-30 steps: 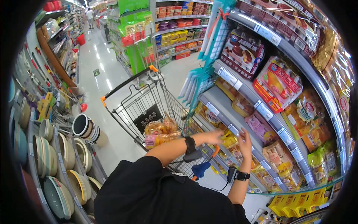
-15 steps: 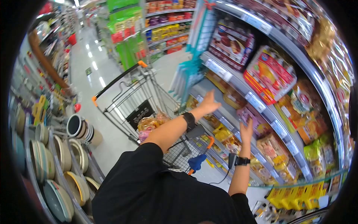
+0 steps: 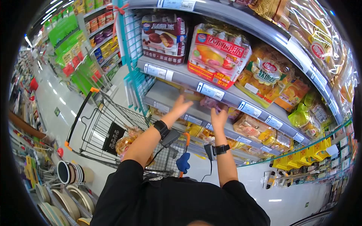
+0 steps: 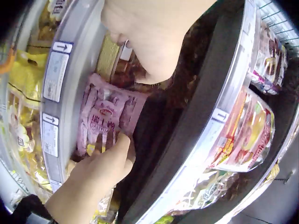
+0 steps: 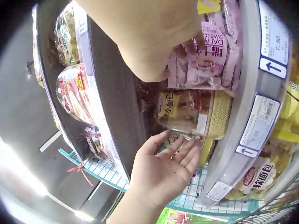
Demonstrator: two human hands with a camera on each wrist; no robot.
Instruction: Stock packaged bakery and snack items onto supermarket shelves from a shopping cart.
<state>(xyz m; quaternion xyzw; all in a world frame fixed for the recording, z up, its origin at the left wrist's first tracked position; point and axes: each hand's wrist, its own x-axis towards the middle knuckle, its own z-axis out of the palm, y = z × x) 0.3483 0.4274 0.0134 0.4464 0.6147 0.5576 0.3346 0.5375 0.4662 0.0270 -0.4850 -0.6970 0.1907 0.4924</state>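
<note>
On the shelf lies a pink-purple pack of Swiss rolls [image 4: 105, 109]. My right hand [image 3: 218, 118] grips its side, thumb and bent fingers at the wrapper; part of the fingers is hidden. My left hand [image 3: 182, 108] is relaxed, palm turned inward, fingers extended. Its fingertips are right at a clear bag of small bread [image 5: 182, 109] beside the Swiss rolls, and it holds nothing. In the right wrist view the right hand [image 5: 154, 42] overlaps the pack's upper part.
A shopping cart [image 3: 81, 109] with bagged bread [image 3: 126, 143] in it stands at my left. Above are boxed pies [image 3: 218, 56] on the upper shelf [image 3: 181, 77]. More bread packs [image 3: 260, 132] sit right of my right hand. A teal wire grid [image 3: 137, 49] bounds the shelf's left end.
My view has turned right and moved closer to the shelves. The right hand has reached in from the shelf edge to the Swiss roll pack. The left hand has moved off the cart side into the shelf.
</note>
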